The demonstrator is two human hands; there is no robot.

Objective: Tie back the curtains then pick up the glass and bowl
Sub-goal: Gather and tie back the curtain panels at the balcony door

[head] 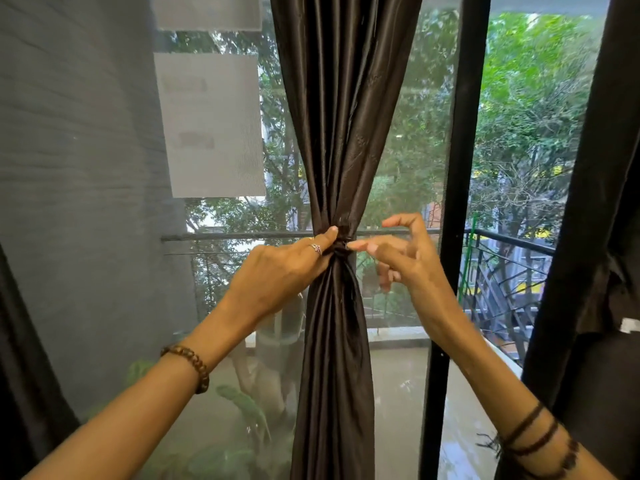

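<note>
In the head view, a dark brown curtain hangs in front of a window with a mesh screen and is gathered into a narrow waist at the middle. At this waist there is a small knot or tie, of the same dark colour, so I cannot tell if it is a separate band or the cloth itself.

The left hand grips the curtain at the waist, with the fingers curled round the bunched cloth and the thumb pressing on the knot. The right hand is just beside the knot on the other side. Its forefinger reaches to the tie and seems to touch it, while the other fingers are loosely bent and hold nothing.

A second dark curtain hangs at the right edge, beside the black door frame. It seems bunched in the lower part, but I cannot tell if it is tied.

As I judge it, the first part of the task is near its end for the middle curtain: the cloth is already gathered, and the knot only needs to be finished. The glass and the bowl are not visible in this view, so picking them up is not yet begun.
</note>
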